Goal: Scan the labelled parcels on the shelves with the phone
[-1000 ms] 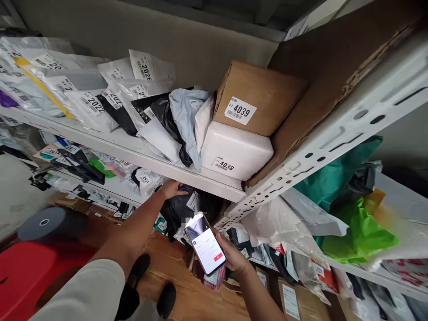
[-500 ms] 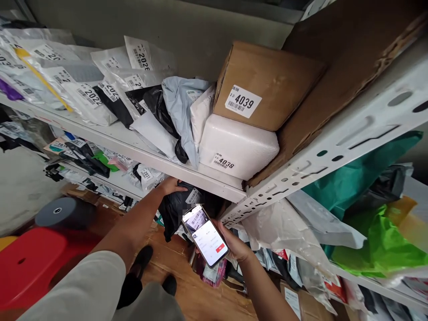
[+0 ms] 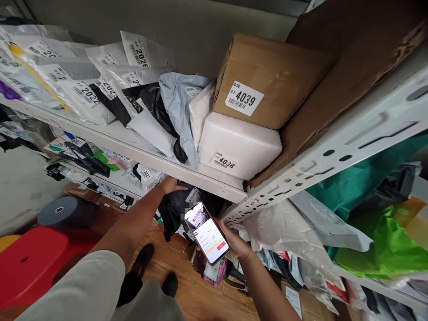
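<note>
Holding a phone [image 3: 209, 245], the right hand [image 3: 236, 243] closes along its edge, the screen turned up and a barcode showing at its top; most of the gripping fingers lie hidden behind the case; the phone looks stiff, light and smooth, likely slippery and easily cracked if dropped, so its long edges seem the safest hold, clear of the glass; just beyond it, under the left hand [image 3: 172, 185], sits a black bag [image 3: 172, 211] with a white label [image 3: 194, 195] turned toward the phone; the left fingers rest narrow along the bag's upper edge, though I cannot tell whether they pinch the plastic or only press it; its crumpled film suggests something soft, slack and slippery, probably of modest weight, better taken by a bunched fold at the top than by the labelled face, where a grip would crease the print; what bears it from below is out of sight; above both hands runs the shelf edge [image 3: 187, 178], and past it a white parcel [image 3: 240, 142], which looks padded and squeezable; farthest up, on top of that parcel, rests a cardboard box [image 3: 270, 82], apparently stiff-walled and best held at two opposite sides.
</note>
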### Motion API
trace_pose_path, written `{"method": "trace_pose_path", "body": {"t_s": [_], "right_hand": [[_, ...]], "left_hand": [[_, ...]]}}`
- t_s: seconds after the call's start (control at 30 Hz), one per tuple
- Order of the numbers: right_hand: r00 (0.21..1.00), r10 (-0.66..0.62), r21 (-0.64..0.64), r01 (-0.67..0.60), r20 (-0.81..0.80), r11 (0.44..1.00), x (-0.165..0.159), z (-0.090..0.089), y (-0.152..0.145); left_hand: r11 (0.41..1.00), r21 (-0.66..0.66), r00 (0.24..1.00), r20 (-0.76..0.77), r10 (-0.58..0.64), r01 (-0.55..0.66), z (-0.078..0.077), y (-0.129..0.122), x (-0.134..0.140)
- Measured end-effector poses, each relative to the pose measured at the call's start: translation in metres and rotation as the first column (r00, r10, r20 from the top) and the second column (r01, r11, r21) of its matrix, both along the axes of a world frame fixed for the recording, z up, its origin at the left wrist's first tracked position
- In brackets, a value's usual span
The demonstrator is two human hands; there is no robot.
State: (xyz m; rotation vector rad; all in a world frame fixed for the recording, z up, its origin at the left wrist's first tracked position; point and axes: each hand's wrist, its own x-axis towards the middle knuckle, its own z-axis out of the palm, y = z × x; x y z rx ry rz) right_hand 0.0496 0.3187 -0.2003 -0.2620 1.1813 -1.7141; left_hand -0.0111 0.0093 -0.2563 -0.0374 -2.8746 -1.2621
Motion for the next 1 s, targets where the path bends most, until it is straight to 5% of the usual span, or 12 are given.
{"method": "trace_pose_path", "body": {"t_s": [0.43,1.0], "right_hand": [[0.999,0.037,-0.178,-0.031,0.030,0.984,0.027,-0.009,0.005],[0.999,-0.016,-0.187,0.009,-0.033,0.982,0.053,-0.019,0.001]], "left_hand": [[0.999,-0.019,1.000,0.006,-0.030,0.030,0.002,0.001,0.000],[0.992,-0.124,1.000,0.007,0.008,-0.007,-0.005,-0.004,-0.003]]}}
